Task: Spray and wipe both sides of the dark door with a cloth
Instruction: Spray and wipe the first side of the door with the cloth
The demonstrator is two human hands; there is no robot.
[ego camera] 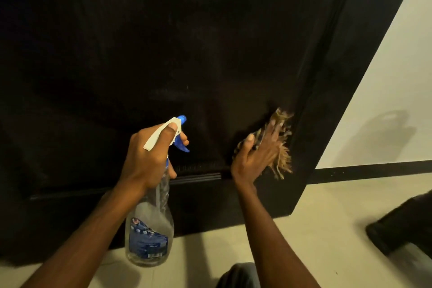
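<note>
The dark door (163, 42) fills most of the view, with a grooved strip low on its face. My left hand (149, 154) grips a clear spray bottle (150, 229) with a white and blue trigger head, its nozzle aimed at the door and a finger on the trigger. My right hand (257, 149) presses a tan fringed cloth (281, 163) flat against the lower right part of the door, close to its right edge. Much of the cloth is hidden under the palm.
A pale tiled floor (327, 229) runs below the door. A white wall (385, 100) with a dark skirting strip (374, 168) stands to the right. A dark object (404, 222) sits on the floor at the right edge. My knee (240, 276) shows at the bottom.
</note>
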